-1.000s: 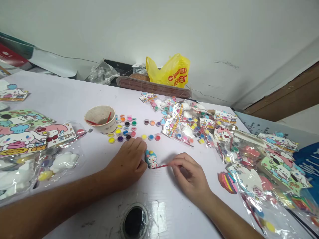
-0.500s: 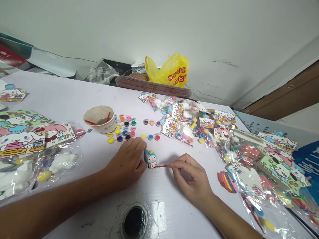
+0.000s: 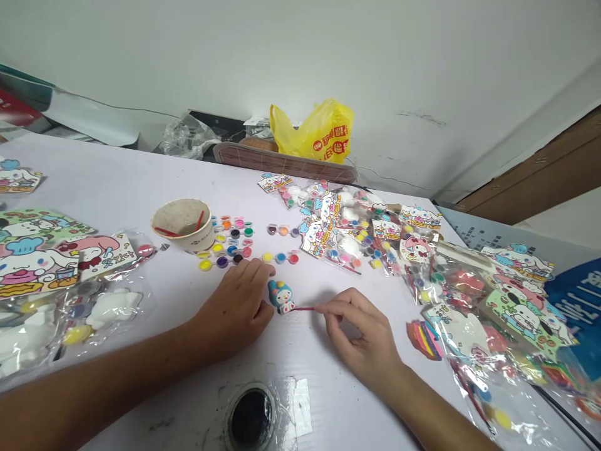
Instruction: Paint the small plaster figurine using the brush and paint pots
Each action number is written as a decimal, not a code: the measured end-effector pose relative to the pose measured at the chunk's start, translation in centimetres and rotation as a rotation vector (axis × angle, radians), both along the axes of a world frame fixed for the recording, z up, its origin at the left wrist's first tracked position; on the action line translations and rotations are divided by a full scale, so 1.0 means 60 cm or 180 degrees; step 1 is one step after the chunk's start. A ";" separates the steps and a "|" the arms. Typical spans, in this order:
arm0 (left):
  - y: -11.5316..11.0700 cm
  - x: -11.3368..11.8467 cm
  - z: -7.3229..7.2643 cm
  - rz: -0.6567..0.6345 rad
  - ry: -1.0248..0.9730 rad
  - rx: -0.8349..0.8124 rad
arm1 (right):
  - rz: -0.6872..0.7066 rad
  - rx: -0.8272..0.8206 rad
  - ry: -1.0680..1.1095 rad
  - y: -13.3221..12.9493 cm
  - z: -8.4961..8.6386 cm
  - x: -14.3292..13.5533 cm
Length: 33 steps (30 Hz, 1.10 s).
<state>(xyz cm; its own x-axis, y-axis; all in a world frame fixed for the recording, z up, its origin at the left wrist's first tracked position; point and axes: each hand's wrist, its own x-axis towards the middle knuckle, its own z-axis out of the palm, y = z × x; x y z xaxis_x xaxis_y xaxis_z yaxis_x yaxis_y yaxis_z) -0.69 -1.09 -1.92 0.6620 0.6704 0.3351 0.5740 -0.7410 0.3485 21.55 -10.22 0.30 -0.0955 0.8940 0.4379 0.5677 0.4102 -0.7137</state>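
A small figurine [image 3: 283,297] with a blue hood, white face and red spots stands on the white table [image 3: 300,351]. My left hand [image 3: 241,304] rests just left of it, fingers curled, touching or nearly touching its side; whether it grips the figurine cannot be made out. Between the thumb and fingertips of my right hand [image 3: 359,335] is a thin red brush [image 3: 306,308], its tip at the figurine's lower right side. Behind my left hand lie strips of small paint pots [image 3: 225,264] in many colours.
A paper cup [image 3: 184,241] with murky liquid and red sticks stands left of the paints. Packaged figurine kits [image 3: 328,232] cover the right side, others [image 3: 115,307] the left. A tape roll [image 3: 251,416] lies in front; a yellow bag [image 3: 319,134] stands behind.
The view has shifted slightly, moving the whole scene a little left. The figurine appears tilted a bit more, and the brush tip stays at its lower right side.
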 end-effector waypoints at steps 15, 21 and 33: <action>0.005 -0.004 0.002 -0.0102 0.0082 0.0258 | -0.0052 0.0146 0.0021 0.006 0.004 -0.002; 0.008 -0.006 0.007 -0.0077 0.0124 0.0021 | 0.0012 0.0147 0.0075 0.003 0.005 -0.005; 0.008 -0.004 0.001 -0.0111 0.0178 0.0121 | 0.0127 0.0173 0.0019 0.002 0.003 -0.008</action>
